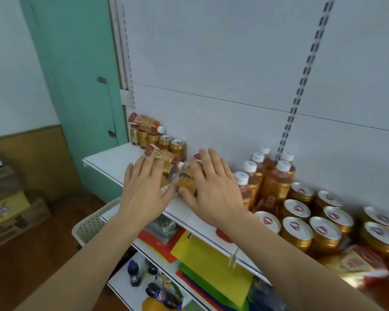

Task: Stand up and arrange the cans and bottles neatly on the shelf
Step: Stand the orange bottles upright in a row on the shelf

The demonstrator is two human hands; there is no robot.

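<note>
Toppled cans [184, 178] between hands; upright bottles [276, 180] beside.

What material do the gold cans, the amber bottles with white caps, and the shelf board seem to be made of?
Gold cans: probably metal, glossy gold sides with ribbed rims and flat silvery lids.
Amber bottles: likely clear plastic, since the amber liquid shows through; the white caps look like matte plastic.
Shelf board: smooth and white, perhaps painted metal, though the picture leaves this open.
</note>
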